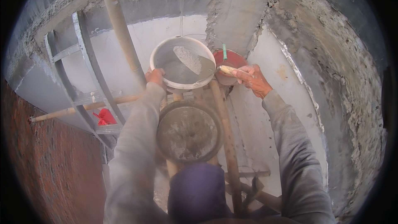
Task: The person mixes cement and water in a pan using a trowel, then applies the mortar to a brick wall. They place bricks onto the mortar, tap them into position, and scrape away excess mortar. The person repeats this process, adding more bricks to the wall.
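Note:
A white bucket point(183, 85) with grey wet mortar inside stands in the middle. At its left side, my left hand point(156, 76) is closed on the rim. My right hand point(251, 79) grips the wooden handle of a trowel point(189, 59) from the right. The trowel's mortar-coated blade reaches over the rim into the bucket. Just behind my right hand is a red bucket point(232, 59) with a green grip on its wire handle. Nearer to me, below the white bucket, sits a round dark basin point(188, 130) smeared with mortar.
Bamboo poles point(227, 145) make up the framework around the basin. On the left, a metal ladder point(92, 68) with a red bag point(105, 117) on it leans beside an upright bamboo pole point(120, 23). A brick wall point(58, 161) lies lower left, rough concrete point(331, 79) at right.

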Demonstrator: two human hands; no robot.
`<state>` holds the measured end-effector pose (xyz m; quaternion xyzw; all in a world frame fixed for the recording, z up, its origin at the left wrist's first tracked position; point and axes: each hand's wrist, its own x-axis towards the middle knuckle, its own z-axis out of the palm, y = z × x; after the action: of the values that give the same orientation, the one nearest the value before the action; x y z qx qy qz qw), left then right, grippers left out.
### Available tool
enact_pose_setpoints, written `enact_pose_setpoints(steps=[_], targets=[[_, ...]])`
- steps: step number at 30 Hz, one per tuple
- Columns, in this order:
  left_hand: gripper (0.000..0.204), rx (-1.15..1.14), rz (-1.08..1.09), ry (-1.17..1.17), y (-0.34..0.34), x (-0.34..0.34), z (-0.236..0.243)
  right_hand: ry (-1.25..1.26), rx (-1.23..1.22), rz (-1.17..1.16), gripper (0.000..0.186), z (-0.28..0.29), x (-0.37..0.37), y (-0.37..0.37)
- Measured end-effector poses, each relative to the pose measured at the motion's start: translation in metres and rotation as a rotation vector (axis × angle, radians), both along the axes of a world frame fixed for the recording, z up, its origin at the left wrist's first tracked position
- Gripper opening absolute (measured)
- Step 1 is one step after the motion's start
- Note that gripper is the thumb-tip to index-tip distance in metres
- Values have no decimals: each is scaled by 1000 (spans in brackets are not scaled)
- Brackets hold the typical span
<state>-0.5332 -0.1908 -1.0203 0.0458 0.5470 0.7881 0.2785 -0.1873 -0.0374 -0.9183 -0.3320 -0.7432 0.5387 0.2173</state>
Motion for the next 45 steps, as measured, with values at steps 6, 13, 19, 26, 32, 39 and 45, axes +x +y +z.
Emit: enact_pose_setpoints(steps=[6,13,19,26,32,39,45], targets=[[54,-130,-82,-108,-10,-49,-68,-86,-55,99,43,42,62,11],[49,-213,-95,-96,-25,-69,-109,-320,98,274,42,54,64,-32],[51,-597,-3,206,-24,-63,-63,-204,1108,601,30,28,18,-92],[57,-165,-227,280,-46,57,138,-140,1230,816,6,-11,-14,-149],[62,67,-462,-423,-136,275,271,-441,741,741,14,-68,-41,-165],[43,-506,-482,-299,-203,425,193,-653,420,638,27,-42,-22,-145],[34,-596,-238,-771,-192,497,170,-793,718,792,27,74,30,-155]])
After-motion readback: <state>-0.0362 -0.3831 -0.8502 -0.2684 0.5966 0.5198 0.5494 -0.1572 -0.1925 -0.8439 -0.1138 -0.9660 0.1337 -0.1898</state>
